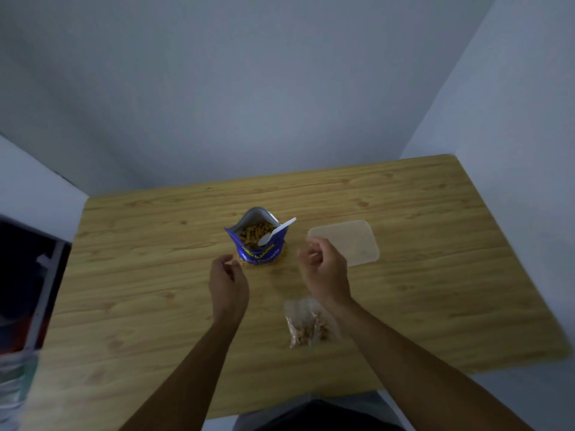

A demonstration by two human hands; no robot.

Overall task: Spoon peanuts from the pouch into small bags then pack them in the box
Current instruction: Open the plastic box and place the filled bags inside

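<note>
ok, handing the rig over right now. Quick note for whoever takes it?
Left hand: open, holds nothing, just left of the pouch.
Right hand: fingers loosely curled, seems to hold nothing, between pouch and box.
Pouch stands open with peanuts in it. The spoon rests inside, handle over the right rim.
Done: one bag with peanuts lies on the table by the right forearm. Sealed or not, cannot tell.
Left: put that bag in the box, which shows no bag yet. No empty bags in view.
</note>
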